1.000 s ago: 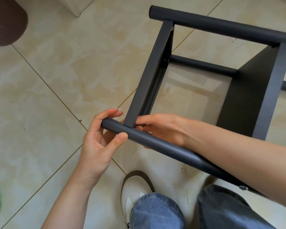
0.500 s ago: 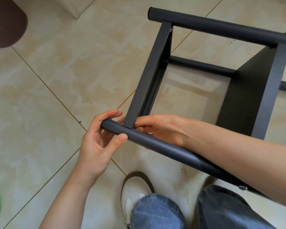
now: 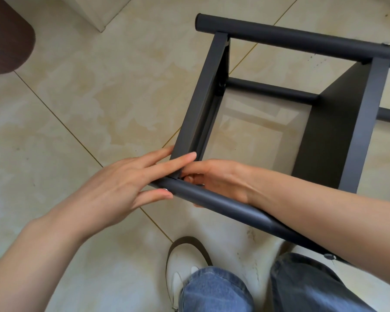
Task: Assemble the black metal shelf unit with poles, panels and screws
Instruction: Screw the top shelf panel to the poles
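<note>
Head view: black shelf unit [image 3: 313,122] lies sideways. Left hand [image 3: 122,183] rests spread, fingers straight, on the near pole [image 3: 223,206]; beside it, right hand [image 3: 216,179] pinches at the panel [image 3: 198,104] joint.

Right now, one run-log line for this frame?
stage: corner joint | left hand: fingers flat on panel, thumb at near pole | right hand: at joint, grip unclear

— What's underfoot?
— A glossy beige marbled tile floor [image 3: 81,104] with thin gold grout lines [image 3: 61,122].
— Any furniture?
— A dark brown rounded piece [image 3: 7,34] top left, beside a pale wall corner [image 3: 95,12].
</note>
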### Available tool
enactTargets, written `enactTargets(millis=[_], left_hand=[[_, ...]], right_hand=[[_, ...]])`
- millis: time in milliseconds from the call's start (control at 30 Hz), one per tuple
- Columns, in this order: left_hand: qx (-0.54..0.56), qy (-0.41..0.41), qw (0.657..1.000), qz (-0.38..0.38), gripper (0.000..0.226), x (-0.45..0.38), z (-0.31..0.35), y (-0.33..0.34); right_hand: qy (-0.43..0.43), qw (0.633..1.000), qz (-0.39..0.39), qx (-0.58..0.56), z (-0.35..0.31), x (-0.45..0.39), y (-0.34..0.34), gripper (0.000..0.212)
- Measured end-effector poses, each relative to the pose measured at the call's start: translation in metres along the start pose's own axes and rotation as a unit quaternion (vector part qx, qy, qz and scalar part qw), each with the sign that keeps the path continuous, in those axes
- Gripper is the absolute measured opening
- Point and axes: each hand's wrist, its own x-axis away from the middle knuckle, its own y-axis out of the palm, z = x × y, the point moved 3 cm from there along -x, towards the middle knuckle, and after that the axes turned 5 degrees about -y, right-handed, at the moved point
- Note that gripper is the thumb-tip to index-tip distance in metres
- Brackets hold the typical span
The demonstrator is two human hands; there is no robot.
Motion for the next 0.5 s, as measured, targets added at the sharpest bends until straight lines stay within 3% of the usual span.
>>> enactTargets(millis=[133, 333, 500], left_hand=[[0.023, 0.000, 0.999, -0.023, 0.066, -0.0056, -0.0019, -0.0078], [0.047, 0.015, 0.999, -0.017, 0.055, -0.0083, -0.0015, -0.0095], [0.066, 0.003, 0.998, -0.016, 0.054, -0.0069, -0.0029, -0.0080]], right_hand=[[-0.018, 0.999, -0.017, -0.045, -0.0005, -0.0003, -0.0019, 0.019], [-0.002, 0.999, -0.023, -0.033, 0.0015, -0.0032, -0.0029, 0.012], [-0.004, 1.000, -0.026, -0.011, 0.0021, -0.0055, -0.0016, 0.026]])
